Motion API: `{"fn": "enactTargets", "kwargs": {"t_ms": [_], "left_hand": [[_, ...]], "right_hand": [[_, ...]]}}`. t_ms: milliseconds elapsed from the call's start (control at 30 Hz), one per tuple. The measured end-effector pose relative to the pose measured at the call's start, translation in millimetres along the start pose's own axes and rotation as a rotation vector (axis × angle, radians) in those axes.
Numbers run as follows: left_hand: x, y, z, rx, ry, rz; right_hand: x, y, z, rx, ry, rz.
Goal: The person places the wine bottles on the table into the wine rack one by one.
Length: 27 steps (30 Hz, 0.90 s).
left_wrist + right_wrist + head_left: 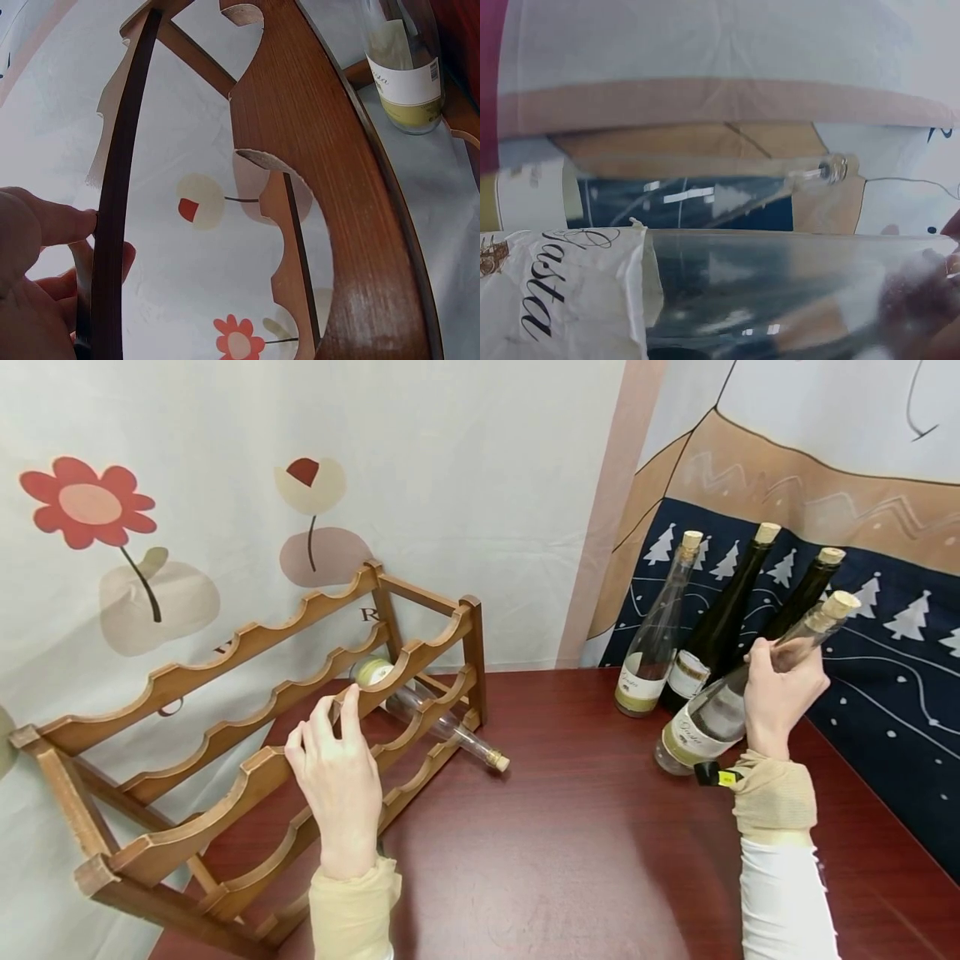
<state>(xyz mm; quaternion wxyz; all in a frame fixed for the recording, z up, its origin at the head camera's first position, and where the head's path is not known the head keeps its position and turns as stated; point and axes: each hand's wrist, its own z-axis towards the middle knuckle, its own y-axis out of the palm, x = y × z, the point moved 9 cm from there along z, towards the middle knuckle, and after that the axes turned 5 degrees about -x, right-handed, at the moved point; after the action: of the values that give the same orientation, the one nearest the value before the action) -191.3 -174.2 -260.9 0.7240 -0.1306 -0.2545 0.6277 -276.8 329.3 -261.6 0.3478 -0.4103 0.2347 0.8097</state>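
My left hand [341,785] pinches the upper front rail of a wooden wine rack [168,852]; in the left wrist view, thumb and fingers lie on opposite sides of the rail [116,225]. On the right, my right hand [783,693] grips a corked clear glass wine bottle [697,731] around its upper part. The bottle leans with its cork up to the right and its base low over the table. Its white label [562,292] shows up close in the right wrist view. Another corked clear bottle [457,731] lies in the rack's far end, neck toward me.
Behind the held bottle stand a corked clear bottle [645,668] and two dark green corked bottles [723,622], close together. A dark red table [525,860] spreads beneath everything. Printed cloth [465,460] hangs behind the rack and along the right side.
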Motion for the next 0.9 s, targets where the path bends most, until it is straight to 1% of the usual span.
{"fn": "enactTargets", "kwargs": {"t_ms": [233, 367, 433, 500, 533, 600, 700, 733, 900], "left_hand": [[0.3, 0.5, -0.3, -0.005, 0.0, 0.001], [0.2, 0.2, -0.4, -0.002, 0.001, -0.001], [0.0, 0.2, -0.6, -0.003, 0.002, 0.001], [-0.2, 0.0, -0.6, -0.001, 0.003, 0.001], [-0.2, 0.0, -0.5, 0.0, 0.003, 0.002], [-0.1, -0.2, -0.5, 0.001, 0.005, 0.002], [0.2, -0.2, -0.5, 0.002, 0.008, 0.001], [0.3, -0.2, -0.6, 0.003, 0.008, 0.001], [0.3, 0.0, -0.4, 0.016, 0.001, -0.023]], "right_hand": [[12.1, 0.5, -10.4, 0.026, 0.031, 0.168], [-0.8, 2.2, -22.5, 0.021, 0.037, 0.305], [-3.8, 3.5, -27.5, 0.02, 0.042, 0.38], [-3.8, 4.7, -31.5, 0.028, 0.046, 0.445], [-1.4, 5.6, -32.7, 0.033, 0.049, 0.487], [3.0, 6.2, -34.7, 0.046, 0.038, 0.539], [0.5, 7.2, -40.4, 0.054, 0.02, 0.599], [-1.0, 7.5, -42.6, 0.053, 0.016, 0.601], [-5.3, 9.5, -54.1, 0.062, 0.052, 0.654]]}}
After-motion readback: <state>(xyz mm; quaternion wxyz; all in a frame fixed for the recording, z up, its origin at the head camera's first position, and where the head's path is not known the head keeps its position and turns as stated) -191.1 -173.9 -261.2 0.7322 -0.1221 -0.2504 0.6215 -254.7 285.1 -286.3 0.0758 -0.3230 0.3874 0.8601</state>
